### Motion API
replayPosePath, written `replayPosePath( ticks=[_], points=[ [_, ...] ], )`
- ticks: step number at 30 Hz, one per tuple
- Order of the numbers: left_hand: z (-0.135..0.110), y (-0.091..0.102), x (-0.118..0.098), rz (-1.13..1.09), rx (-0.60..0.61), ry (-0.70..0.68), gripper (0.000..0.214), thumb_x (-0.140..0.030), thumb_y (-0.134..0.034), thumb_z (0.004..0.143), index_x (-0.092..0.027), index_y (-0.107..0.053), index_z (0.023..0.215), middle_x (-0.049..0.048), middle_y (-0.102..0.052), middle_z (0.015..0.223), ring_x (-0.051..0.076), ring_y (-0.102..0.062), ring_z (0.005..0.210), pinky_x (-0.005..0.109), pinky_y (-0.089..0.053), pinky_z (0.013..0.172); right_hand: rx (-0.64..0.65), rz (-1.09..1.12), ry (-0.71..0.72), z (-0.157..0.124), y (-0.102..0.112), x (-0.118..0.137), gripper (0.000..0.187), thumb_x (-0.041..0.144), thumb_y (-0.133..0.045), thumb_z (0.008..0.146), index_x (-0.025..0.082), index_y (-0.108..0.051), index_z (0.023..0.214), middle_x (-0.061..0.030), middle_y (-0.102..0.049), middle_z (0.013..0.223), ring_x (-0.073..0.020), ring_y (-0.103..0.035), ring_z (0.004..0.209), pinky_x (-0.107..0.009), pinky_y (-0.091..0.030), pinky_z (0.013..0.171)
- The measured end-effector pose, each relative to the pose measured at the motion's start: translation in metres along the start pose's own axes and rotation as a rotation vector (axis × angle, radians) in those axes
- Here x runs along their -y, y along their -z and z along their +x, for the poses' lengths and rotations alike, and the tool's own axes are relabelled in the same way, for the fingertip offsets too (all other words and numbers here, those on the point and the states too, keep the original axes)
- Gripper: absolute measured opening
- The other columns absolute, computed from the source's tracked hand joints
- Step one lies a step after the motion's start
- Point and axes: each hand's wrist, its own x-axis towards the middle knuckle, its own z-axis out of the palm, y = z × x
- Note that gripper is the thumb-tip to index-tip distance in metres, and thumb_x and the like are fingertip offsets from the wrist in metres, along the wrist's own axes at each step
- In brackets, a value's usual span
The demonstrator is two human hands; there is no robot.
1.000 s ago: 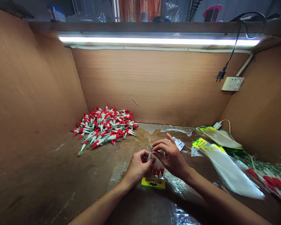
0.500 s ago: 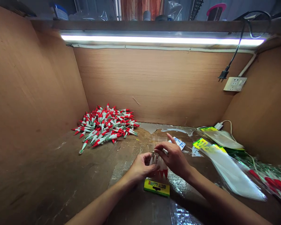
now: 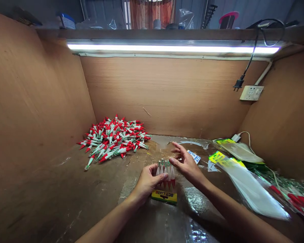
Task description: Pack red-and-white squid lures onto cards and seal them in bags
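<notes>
Near the middle of the table, my left hand (image 3: 150,179) grips a clear bag of fishing lures (image 3: 169,172), its thumb pressed across the front. Several white lures with red tips lie side by side in it, green hooks toward the back wall. The yellow and green header card (image 3: 164,196) of the bag points toward me, its lettering upside down. Just right of the bag is my right hand (image 3: 186,162), fingers spread and holding nothing. A large heap of red and white lures (image 3: 116,138) lies at the back left.
On the right lie flat clear bags with yellow cards (image 3: 253,185) and a pile of packed lures (image 3: 299,199). A small card with blue writing (image 3: 194,157) sits behind my right hand. A black plug (image 3: 239,82) hangs above, near a wall socket (image 3: 252,92).
My right hand has come off the hook end of the lures and opened. My left hand and the bag have shifted slightly left. The camera view has tilted a little.
</notes>
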Motion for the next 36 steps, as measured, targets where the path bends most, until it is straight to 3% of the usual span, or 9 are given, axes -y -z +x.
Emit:
replayPosePath(
  ticks=[3,5,7,10,14,23,30,33,36],
  points=[
    [0.001,0.0,0.002,0.022,-0.001,-0.006,0.04,-0.039,-0.084,0.07,-0.012,-0.07,0.097,0.01,-0.075,0.094,0.024,-0.07,0.082,0.029,-0.052,0.073,-0.149,-0.19,0.244,-0.007,0.004,0.016,0.045,0.03,-0.062,0.09,0.028,-0.054,0.134,-0.0096,-0.056,0.133,-0.0254,-0.055,0.114,-0.045,-0.045,0.098],
    [0.001,0.001,0.003,0.05,-0.002,-0.019,0.04,-0.038,-0.086,0.067,-0.013,-0.069,0.093,0.0086,-0.074,0.09,0.022,-0.069,0.078,0.027,-0.05,0.069,-0.084,-0.305,0.373,-0.01,0.008,0.028,0.029,0.025,-0.061,0.09,0.028,-0.065,0.118,-0.0081,-0.063,0.123,-0.027,-0.053,0.115,-0.048,-0.041,0.1],
    [0.002,0.001,0.004,0.088,-0.011,-0.029,0.04,-0.039,-0.087,0.065,-0.013,-0.068,0.088,0.0063,-0.073,0.083,0.02,-0.067,0.073,0.025,-0.047,0.065,0.042,-0.38,0.416,-0.01,0.011,0.034,0.022,0.023,-0.063,0.089,0.028,-0.069,0.109,-0.0064,-0.07,0.103,-0.026,-0.057,0.102,-0.048,-0.041,0.097],
    [0.003,0.001,0.007,0.144,-0.033,-0.029,0.038,-0.041,-0.086,0.065,-0.013,-0.065,0.081,0.0017,-0.068,0.071,0.015,-0.061,0.061,0.022,-0.042,0.057,0.144,-0.421,0.385,-0.006,0.013,0.034,0.015,0.023,-0.065,0.088,0.026,-0.072,0.101,-0.0029,-0.07,0.083,-0.0221,-0.056,0.086,-0.046,-0.042,0.091],
    [0.003,0.001,0.009,0.143,-0.037,-0.02,0.038,-0.043,-0.085,0.066,-0.014,-0.062,0.078,-0.0003,-0.065,0.069,0.013,-0.057,0.058,0.021,-0.039,0.055,0.142,-0.423,0.352,-0.002,0.013,0.026,0.012,0.026,-0.065,0.09,0.026,-0.075,0.096,-0.002,-0.063,0.074,-0.0206,-0.053,0.082,-0.037,-0.044,0.078],
    [0.002,-0.001,0.006,0.059,-0.07,0.006,0.043,-0.053,-0.078,0.073,-0.014,-0.061,0.082,-0.001,-0.061,0.071,0.011,-0.054,0.057,0.019,-0.041,0.055,0.109,-0.422,0.358,0.002,0.018,0.022,0.016,0.027,-0.062,0.092,0.028,-0.076,0.1,-0.0017,-0.058,0.07,-0.0202,-0.052,0.079,-0.035,-0.044,0.073],
    [0.003,0.002,0.011,0.025,-0.142,-0.062,0.037,-0.046,-0.078,0.075,-0.016,-0.056,0.076,-0.0043,-0.058,0.066,0.009,-0.051,0.056,0.018,-0.039,0.054,0.131,-0.412,0.337,0.001,0.018,0.024,0.014,0.027,-0.063,0.093,0.028,-0.076,0.096,-0.001,-0.059,0.07,-0.0199,-0.051,0.079,-0.035,-0.042,0.076],
    [0.003,0.002,0.009,-0.02,-0.063,-0.01,0.037,-0.04,-0.083,0.071,-0.016,-0.06,0.086,0.0002,-0.066,0.077,0.013,-0.061,0.067,0.021,-0.045,0.061,0.15,-0.415,0.337,0.001,0.018,0.024,0.013,0.027,-0.063,0.093,0.027,-0.076,0.094,-0.0014,-0.059,0.072,-0.0202,-0.051,0.082,-0.034,-0.042,0.075],
    [0.001,0.0,0.008,-0.054,0.085,0.064,0.052,-0.034,-0.088,0.065,-0.015,-0.063,0.107,0.0089,-0.073,0.098,0.021,-0.068,0.082,0.028,-0.051,0.072,0.17,-0.425,0.326,0.001,0.017,0.022,0.013,0.027,-0.063,0.093,0.026,-0.076,0.09,-0.002,-0.06,0.076,-0.0204,-0.051,0.083,-0.035,-0.042,0.076]
  ],
)
